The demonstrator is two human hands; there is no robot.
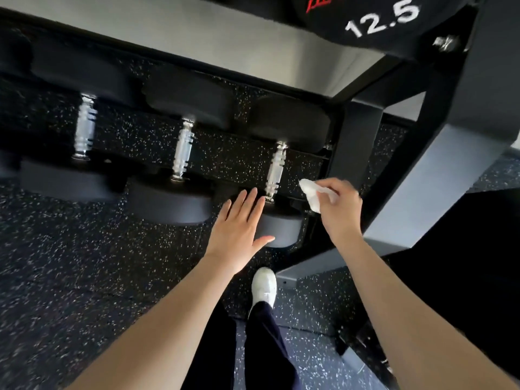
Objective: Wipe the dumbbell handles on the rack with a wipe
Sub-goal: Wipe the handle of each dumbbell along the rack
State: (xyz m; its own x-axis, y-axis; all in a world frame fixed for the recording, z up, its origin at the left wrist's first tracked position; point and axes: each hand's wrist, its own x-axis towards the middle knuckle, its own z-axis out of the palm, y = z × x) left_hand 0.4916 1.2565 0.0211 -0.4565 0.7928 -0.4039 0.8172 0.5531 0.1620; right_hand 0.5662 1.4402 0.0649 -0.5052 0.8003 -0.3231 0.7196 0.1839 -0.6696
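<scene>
- Right hand (342,211) first: fingers and thumb curled in, pinching a crumpled white wipe (312,194) that pokes out toward the left of the fist.
- The wipe hangs just beside the rightmost dumbbell's chrome handle (275,171), near its lower end, with a sliver of gap showing; no contact that can be seen.
- Left hand (239,229): fingers straight and spread, palm down, nothing held.
- Its fingertips (253,192) lie over the near head (281,229) of that same dumbbell; whether they press on it or float above, cannot tell.
- That dumbbell sits on the bottom tier, at the right end of the row, tight by the rack's dark upright post (357,142).
- Two more dumbbells line up to the left, with a middle handle (183,149) and a far-left handle (84,128), both chrome and ridged, between black heads.
- Overhead, the grey shelf (197,32) of the upper tier, and a black dumbbell head marked "12.5" (380,21) at top right.
- Beneath it all, black rubber gym flooring (70,263) speckled white, running under the rack.
- A grey angled rack leg (422,198) slants down on the right.
- Down low, a white shoe (264,287) and dark trouser legs (264,339) stand on the speckled floor.
</scene>
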